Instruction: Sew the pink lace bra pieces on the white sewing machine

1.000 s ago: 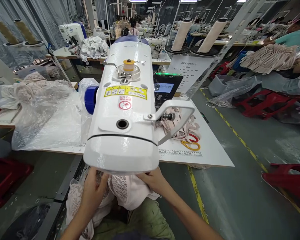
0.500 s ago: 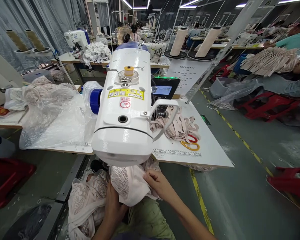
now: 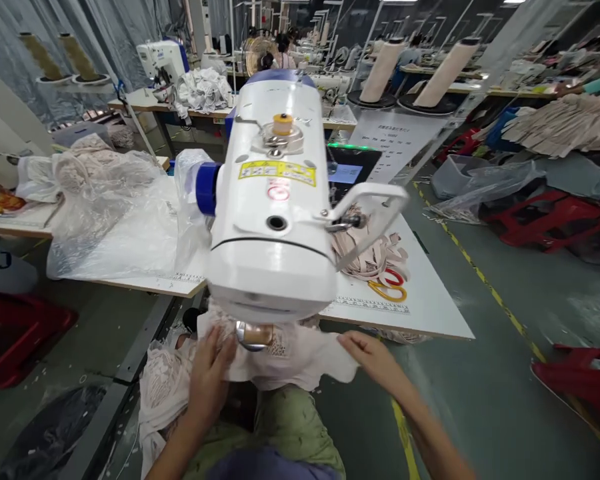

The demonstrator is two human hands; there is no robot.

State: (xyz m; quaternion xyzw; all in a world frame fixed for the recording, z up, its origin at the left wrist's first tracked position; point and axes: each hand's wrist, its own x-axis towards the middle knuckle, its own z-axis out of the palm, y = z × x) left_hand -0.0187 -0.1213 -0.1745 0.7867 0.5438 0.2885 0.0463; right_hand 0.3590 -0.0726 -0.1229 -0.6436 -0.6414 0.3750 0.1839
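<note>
A pale pink lace bra (image 3: 300,353) is spread out under the front of the white sewing machine (image 3: 273,260). My right hand (image 3: 375,363) pinches its right end between thumb and fingers, out past the machine. On the left, my left hand (image 3: 210,370) grips the bra near its edge, fingers pointing toward the machine. A shiny metal part (image 3: 255,335) shows below the machine head, over the cloth. The needle area is hidden by the head. More lace bras (image 3: 163,390) hang in a bunch beside my left forearm.
Scissors with red and yellow handles (image 3: 387,288) lie by a heap of pale fabric strips (image 3: 365,253) on the white tabletop (image 3: 430,303). Clear plastic bags (image 3: 125,227) cover the left table. Thread cones (image 3: 384,70) stand behind. Red stools (image 3: 535,207) sit at right.
The bra has gone from a bunched cup to a spread piece under the machine head. My right hand has moved right, and my left hand now lies at its left side. The view has shifted slightly.
</note>
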